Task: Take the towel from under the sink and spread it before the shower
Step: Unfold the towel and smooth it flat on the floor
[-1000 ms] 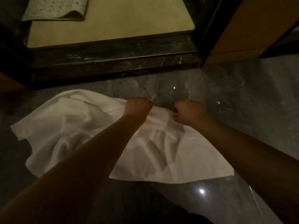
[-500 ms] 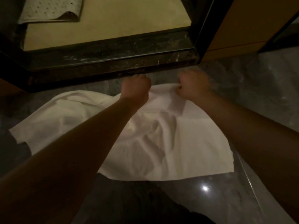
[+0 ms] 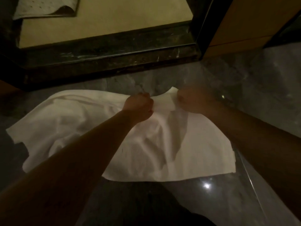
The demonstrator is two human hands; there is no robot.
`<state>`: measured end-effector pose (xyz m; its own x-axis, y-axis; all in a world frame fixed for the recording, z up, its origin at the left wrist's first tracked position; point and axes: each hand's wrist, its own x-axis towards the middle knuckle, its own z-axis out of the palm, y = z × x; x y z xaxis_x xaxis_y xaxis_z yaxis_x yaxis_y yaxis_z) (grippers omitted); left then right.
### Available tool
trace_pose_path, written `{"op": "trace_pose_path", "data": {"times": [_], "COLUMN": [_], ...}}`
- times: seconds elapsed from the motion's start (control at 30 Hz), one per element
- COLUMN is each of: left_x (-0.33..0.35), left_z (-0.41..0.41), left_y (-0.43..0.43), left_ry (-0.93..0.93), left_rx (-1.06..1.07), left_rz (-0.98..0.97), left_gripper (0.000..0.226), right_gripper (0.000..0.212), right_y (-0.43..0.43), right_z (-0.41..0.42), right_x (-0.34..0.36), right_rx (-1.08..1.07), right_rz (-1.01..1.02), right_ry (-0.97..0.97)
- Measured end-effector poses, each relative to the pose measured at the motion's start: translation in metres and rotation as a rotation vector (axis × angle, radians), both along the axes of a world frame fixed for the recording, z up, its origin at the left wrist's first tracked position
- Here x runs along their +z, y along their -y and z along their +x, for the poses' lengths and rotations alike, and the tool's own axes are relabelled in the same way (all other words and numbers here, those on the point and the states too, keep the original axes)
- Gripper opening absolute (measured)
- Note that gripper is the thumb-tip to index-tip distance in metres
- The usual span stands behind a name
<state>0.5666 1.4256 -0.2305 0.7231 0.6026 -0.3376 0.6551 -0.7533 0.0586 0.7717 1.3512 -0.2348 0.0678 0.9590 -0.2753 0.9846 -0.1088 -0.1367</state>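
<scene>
Lying on the grey marble floor, just in front of the dark shower threshold: the white towel, partly spread and rumpled, with folds running through its middle. Flat at the near right corner, uneven along the left side.

Clenched on the towel's far edge: the left hand, fingers curled tight into a fist around a bunch of cloth. Just beside it, the right hand, also curled shut, apparently pinching the far right corner, though too dim and blurred there to make out single fingers. Between the two fists, a short stretch of the edge raised off the floor and pulled taut.

Beyond the threshold, a pale yellow shower floor, with a perforated mat at its far left corner. To the right, a wooden panel.
</scene>
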Motion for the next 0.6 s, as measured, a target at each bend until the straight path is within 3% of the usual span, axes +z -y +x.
{"op": "trace_pose_path", "data": {"times": [0.17,0.3,0.43,0.6], "left_x": [0.005,0.009,0.010,0.005], "left_z": [0.001,0.008,0.020,0.039], "left_y": [-0.010,-0.017,-0.022,-0.028], "left_ry": [0.066,0.076,0.126,0.112], "left_rx": [-0.040,-0.141,-0.137,-0.063], "left_rz": [0.043,0.125,0.205,0.291], "left_gripper": [0.022,0.014,0.017,0.024], "right_gripper": [0.048,0.031,0.011,0.014], "right_y": [-0.014,-0.022,-0.026,-0.026], "right_z": [0.002,-0.003,0.005,0.025], "right_x": [-0.011,-0.023,-0.022,-0.025], "right_rx": [-0.067,0.021,-0.041,-0.179], "right_rz": [-0.027,0.010,0.052,0.168], "right_ry": [-0.028,-0.016,-0.007,-0.071]}}
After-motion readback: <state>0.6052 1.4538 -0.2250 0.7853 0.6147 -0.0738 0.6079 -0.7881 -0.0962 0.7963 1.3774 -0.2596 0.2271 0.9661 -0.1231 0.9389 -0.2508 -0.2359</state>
